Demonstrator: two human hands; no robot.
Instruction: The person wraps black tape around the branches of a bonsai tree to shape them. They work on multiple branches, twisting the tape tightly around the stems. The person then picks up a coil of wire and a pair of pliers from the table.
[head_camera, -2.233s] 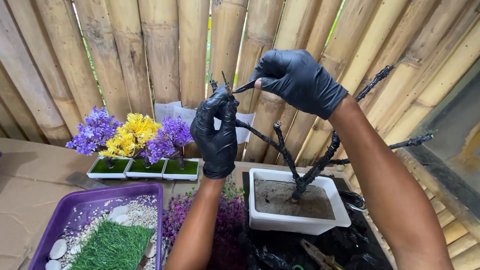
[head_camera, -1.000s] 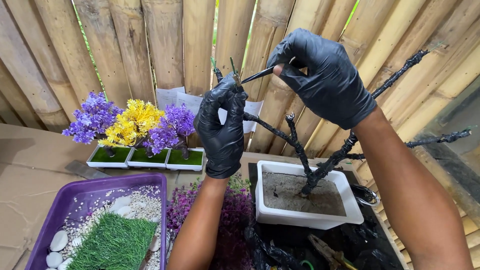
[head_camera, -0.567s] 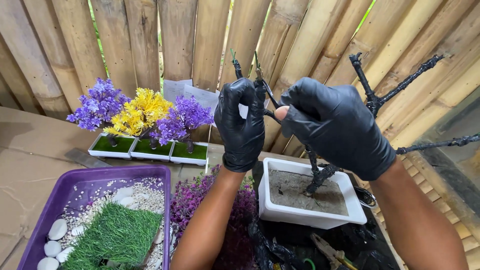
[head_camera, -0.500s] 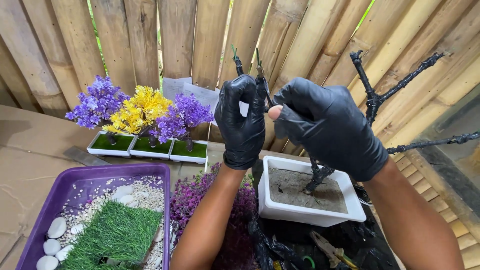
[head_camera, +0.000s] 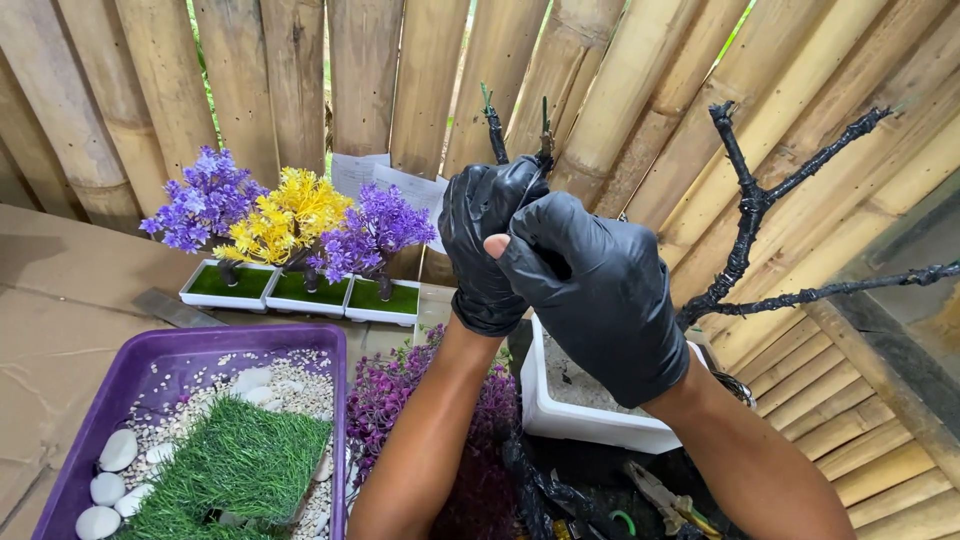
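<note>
Hands in black gloves meet over the white rectangular pot, the left hand curled closed round a black-wrapped twig of the bare tree, the right hand cupped against it, its fingertips hidden from view.

A white printed paper sheet leaned against the bamboo fence, behind the purple flowers. I saw no packages, signs or screens.
</note>
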